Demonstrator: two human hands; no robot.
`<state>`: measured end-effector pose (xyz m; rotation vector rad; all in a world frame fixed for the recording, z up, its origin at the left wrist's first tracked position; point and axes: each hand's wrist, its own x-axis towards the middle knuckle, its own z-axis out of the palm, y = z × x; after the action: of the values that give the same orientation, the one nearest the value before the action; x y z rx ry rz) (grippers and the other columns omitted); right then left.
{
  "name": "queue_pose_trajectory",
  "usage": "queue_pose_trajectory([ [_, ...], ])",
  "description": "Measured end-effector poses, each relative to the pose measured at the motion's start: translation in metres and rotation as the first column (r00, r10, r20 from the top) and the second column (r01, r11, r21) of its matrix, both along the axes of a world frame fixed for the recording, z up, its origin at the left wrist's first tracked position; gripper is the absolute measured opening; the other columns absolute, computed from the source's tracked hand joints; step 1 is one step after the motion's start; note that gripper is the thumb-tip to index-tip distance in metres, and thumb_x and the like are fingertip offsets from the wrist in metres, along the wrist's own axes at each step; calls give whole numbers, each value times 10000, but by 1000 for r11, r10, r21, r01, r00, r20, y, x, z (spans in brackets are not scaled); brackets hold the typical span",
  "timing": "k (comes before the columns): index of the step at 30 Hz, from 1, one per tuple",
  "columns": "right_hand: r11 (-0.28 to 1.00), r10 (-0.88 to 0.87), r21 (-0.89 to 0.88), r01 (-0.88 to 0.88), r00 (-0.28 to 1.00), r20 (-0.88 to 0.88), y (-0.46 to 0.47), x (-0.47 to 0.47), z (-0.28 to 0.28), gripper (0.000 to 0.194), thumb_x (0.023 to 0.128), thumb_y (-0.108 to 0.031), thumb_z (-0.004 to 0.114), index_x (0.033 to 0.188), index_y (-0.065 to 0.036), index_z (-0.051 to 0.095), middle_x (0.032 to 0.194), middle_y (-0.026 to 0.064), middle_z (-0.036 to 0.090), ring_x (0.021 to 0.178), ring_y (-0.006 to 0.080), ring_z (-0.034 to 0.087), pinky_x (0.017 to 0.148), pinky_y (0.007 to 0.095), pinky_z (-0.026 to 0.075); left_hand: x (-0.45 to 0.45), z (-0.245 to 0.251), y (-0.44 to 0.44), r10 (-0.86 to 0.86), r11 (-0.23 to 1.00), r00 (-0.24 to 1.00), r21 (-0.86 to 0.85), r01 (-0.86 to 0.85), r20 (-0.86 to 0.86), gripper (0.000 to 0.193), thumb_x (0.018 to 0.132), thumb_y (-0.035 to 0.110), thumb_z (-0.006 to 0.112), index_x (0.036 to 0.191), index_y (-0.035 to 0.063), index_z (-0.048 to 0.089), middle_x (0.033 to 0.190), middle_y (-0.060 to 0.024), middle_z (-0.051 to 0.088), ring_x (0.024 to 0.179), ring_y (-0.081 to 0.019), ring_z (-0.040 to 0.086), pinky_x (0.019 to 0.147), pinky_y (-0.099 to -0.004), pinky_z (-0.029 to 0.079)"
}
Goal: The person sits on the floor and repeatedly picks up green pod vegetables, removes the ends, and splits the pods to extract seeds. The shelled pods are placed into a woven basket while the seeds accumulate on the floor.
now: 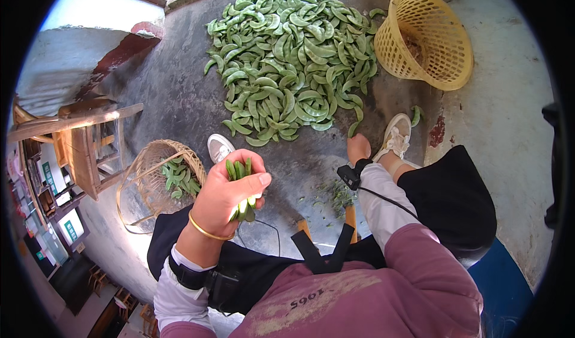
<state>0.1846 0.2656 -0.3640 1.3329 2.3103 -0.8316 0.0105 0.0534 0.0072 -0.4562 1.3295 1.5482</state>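
In my left hand (233,187), raised in front of my body, a bunch of flat green bean pods (240,169) is held between thumb and fingers. My right hand (359,148) is low, near my shoe, at the lower right edge of a large heap of flat green bean pods (292,55) on the concrete floor. Its fingertips meet the end of one pod (356,121); whether they grip it is hard to see. Below that hand lie small green trimmings (339,196). To the left, a woven bamboo basket (148,172) holds more pods (179,176).
A yellow plastic basket (462,68) leans by the wall at the upper right. A wooden chair (90,145) is at the left. My shoes (399,133) stand near the heap. A loose pod (416,115) lies by the right shoe. A cable runs along my right sleeve.
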Motion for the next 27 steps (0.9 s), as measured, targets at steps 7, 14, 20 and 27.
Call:
queue_pose_trajectory([
  [7, 541, -269, -824, -170, 893, -361, -52, -83, 121, 222, 784, -221, 677, 756, -23, 579, 677, 1, 561, 640, 66, 548, 558, 224, 456, -6, -15, -4, -48, 996, 982, -85, 33, -181, 102, 775, 75, 681, 809, 43, 591, 624, 11, 535, 480, -73, 487, 424, -210, 378],
  [14, 466, -124, -700, -541, 743, -657, -83, -83, 288, 165, 820, -156, 654, 773, -37, 549, 687, -44, 500, 623, 38, 423, 536, 209, 345, -8, -23, -10, -105, 984, 897, -177, 31, -428, 227, 747, 114, 721, 934, 31, 624, 718, 2, 620, 512, -56, 529, 397, -200, 388],
  [20, 482, -175, -680, -552, 700, -693, -72, -57, 342, 210, 826, -228, 664, 903, -64, 558, 799, -49, 537, 702, 31, 473, 617, 182, 382, 9, -5, -16, -310, 946, 850, -47, 321, -426, 268, 767, 126, 691, 972, -18, 598, 774, -55, 641, 550, -88, 537, 452, -208, 400],
  [27, 486, -238, -687, -541, 674, -699, -66, -41, 371, 217, 808, -237, 684, 883, -75, 561, 806, -50, 548, 720, 44, 494, 631, 191, 399, 17, 13, -24, -535, 772, 693, 55, 634, -483, 192, 757, 160, 692, 877, 22, 634, 740, -35, 641, 555, -67, 516, 477, -205, 395],
])
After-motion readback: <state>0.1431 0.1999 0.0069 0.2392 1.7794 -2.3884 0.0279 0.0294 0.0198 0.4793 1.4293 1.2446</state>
